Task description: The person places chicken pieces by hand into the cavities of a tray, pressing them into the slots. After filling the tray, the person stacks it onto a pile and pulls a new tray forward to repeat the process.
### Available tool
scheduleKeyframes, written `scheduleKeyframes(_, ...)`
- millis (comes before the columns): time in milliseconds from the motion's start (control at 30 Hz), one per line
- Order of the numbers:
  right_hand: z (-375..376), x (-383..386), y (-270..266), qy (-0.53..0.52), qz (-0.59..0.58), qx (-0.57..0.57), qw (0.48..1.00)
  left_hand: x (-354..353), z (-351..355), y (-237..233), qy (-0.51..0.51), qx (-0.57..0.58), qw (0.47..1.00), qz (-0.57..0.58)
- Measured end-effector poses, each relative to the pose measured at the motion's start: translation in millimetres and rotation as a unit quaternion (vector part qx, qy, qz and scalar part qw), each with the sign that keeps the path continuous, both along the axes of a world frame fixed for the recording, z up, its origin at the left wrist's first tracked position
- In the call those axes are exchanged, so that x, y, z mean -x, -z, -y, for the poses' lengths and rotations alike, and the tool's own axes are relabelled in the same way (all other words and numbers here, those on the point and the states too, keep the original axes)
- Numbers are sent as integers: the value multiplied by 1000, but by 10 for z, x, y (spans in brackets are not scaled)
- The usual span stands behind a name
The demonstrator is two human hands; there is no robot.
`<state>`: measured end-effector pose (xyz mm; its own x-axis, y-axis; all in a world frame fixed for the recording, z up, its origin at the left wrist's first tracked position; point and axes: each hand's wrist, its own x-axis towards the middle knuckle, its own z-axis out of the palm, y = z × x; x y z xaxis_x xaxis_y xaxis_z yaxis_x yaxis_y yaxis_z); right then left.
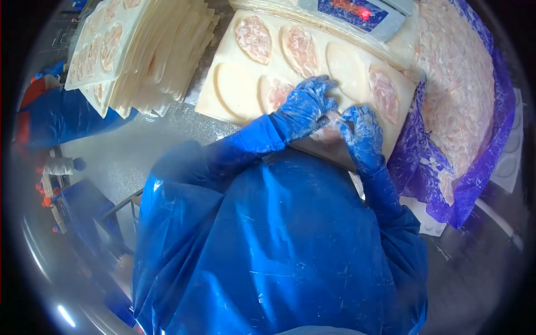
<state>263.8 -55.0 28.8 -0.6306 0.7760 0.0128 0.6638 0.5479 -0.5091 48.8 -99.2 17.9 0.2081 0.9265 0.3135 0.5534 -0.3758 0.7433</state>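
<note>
A cream tray (204,103) with oval hollows lies before me, several holding pale pink raw meat, such as the meat portion (254,39) at its upper left. Two hollows show bare. My left hand (306,109), in a smeared blue glove, reaches over the lower middle, fingers bent down onto a piece of raw meat (328,133) in a near hollow. On the other side of that piece, my right hand (362,137) has thumb and forefinger drawn together at its edge. The gloves partly cover the piece and its hollow.
A tall stack of similar trays (162,56) stands at the upper left. Behind the tray is a scale (363,17) with a lit red display. A large mound of raw meat (455,78) lies on purple plastic sheeting (410,148) at the right. Another person's blue sleeve (72,120) shows far left.
</note>
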Motion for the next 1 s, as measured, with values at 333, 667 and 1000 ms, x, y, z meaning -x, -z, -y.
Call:
scheduleKeyframes(333, 130, -60, 38, 40, -234, 182, 954, 70, 36, -391, 42, 184, 978, 88)
scheduleKeyframes(667, -586, 2, -42, 106, -211, -60, 970, 236, -901, 4, -72, -30, 997, -7)
scheduleKeyframes(1000, -376, -15, 126, -68, 81, -75, 992, 142, -904, 168, -127, -39, 925, -356)
